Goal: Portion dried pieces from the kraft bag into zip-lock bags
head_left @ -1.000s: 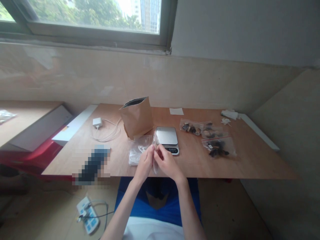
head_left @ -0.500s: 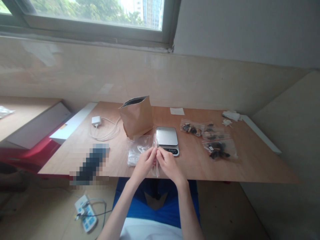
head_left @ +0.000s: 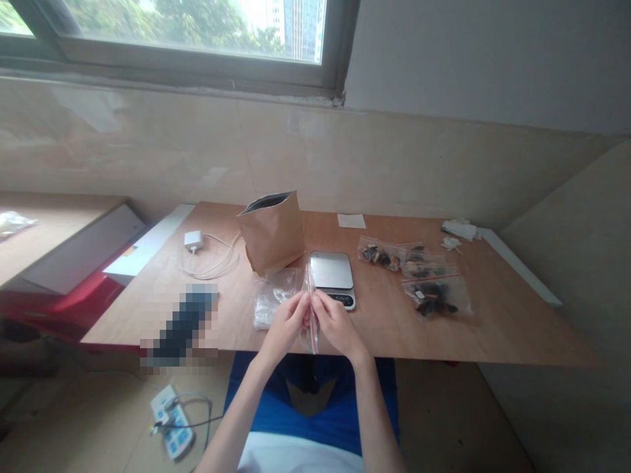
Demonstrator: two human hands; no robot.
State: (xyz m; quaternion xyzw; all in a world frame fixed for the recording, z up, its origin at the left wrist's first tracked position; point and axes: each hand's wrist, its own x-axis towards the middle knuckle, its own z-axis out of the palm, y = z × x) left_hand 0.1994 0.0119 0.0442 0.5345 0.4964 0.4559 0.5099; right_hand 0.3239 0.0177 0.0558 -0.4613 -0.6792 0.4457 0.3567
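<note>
Between my two hands is a clear zip-lock bag [head_left: 312, 338] with a red strip along its mouth, held upright over the table's front edge. My left hand [head_left: 287, 322] pinches it from the left, and my right hand [head_left: 332, 320] pinches the same strip from the right, fingertips almost meeting. Just behind the right hand sits a digital kitchen scale [head_left: 332, 270] with a bare metal plate; part of its display is covered by that hand. A pile of clear plastic bags [head_left: 266, 309] lies beside my left hand.
A brown paper pouch [head_left: 273, 233] stands open behind the bags. Several filled zip-lock bags [head_left: 436, 295] with dark pieces lie to the right. A white charger [head_left: 192, 240] with its cable and a blurred dark object [head_left: 182, 325] are at left. A power strip [head_left: 171, 424] lies on the floor.
Both hands keep their pinch on the zip-lock bag's strip, with only a slight shift of the fingers. The whole view has moved a little.
</note>
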